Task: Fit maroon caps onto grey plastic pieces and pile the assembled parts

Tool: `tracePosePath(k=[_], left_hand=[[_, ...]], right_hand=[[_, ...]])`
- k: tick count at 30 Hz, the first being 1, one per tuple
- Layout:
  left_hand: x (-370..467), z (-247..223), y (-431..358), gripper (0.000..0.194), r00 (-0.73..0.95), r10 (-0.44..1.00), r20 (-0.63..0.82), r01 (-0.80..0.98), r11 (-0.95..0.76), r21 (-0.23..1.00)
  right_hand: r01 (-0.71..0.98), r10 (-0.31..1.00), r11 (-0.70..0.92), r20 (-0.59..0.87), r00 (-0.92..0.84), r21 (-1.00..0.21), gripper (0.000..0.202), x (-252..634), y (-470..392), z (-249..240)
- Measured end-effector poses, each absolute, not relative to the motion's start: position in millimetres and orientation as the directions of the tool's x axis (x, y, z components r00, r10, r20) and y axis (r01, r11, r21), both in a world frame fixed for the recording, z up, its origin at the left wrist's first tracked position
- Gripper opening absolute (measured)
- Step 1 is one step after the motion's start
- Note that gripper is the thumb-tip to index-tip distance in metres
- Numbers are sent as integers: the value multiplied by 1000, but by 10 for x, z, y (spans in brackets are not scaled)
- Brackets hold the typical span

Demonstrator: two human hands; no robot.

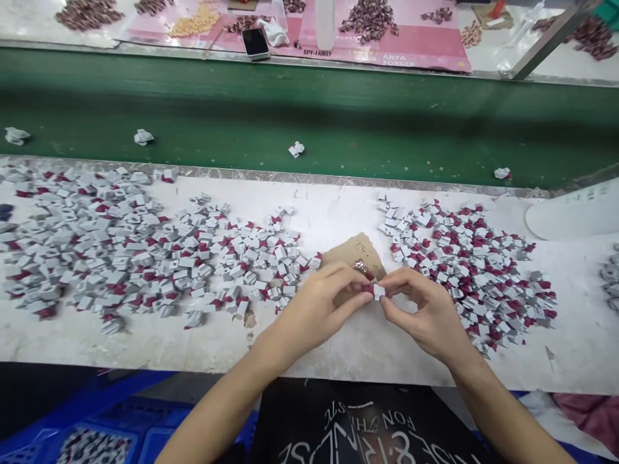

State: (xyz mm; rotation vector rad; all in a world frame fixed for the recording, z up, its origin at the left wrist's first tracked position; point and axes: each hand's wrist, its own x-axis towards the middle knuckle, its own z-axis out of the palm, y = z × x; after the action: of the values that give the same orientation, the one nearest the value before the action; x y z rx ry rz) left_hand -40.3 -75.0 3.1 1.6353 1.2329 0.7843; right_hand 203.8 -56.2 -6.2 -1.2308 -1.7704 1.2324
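Near the middle of the white table my left hand (333, 299) and my right hand (423, 306) meet over one small grey and dark red piece (376, 290). Thumb and fingertips of each hand pinch it, the left on the red side, the right on the grey side. Just behind the fingers lies a brown cardboard scrap (355, 254) with a shiny, wet-looking patch. A wide pile of similar grey and red pieces (145, 245) spreads to the left, and another pile (464, 264) lies close to the right hand.
Beyond the table runs a green belt (217, 122) carrying a few small pieces spaced apart. Across it, a far bench holds brown piles, a phone (255, 44) and a white bottle (325, 24). A white container (575, 209) stands at right; blue crates (145, 419) are below left.
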Motion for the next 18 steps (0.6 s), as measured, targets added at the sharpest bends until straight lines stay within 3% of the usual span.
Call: tracePosePath(k=[2,5,8,14,18], left_hand=[[-528,27,-610,11,212,977,-25,524,-92,846],[-792,-80,-307,23,-40,995,86,819,-17,574],[-1047,-266,-10,28,-155,979,134,909,88,408],[-1263,-449,233,8,-198,977,80,886,143,441],[-1247,-353,237,17,-153,987,51,862,108,494]], right_hand=[[315,957,76,-20,-289,-946,14,2058,-547,-103],[300,973,70,-1,-229,-951,11,2083,-514,-158],[284,974,94,29,-224,-954,11,2072,-494,-197],[262,976,90,33,-216,-961,13,2007,-509,-242],[251,975,79,22,-223,-965,14,1998,-524,-255]])
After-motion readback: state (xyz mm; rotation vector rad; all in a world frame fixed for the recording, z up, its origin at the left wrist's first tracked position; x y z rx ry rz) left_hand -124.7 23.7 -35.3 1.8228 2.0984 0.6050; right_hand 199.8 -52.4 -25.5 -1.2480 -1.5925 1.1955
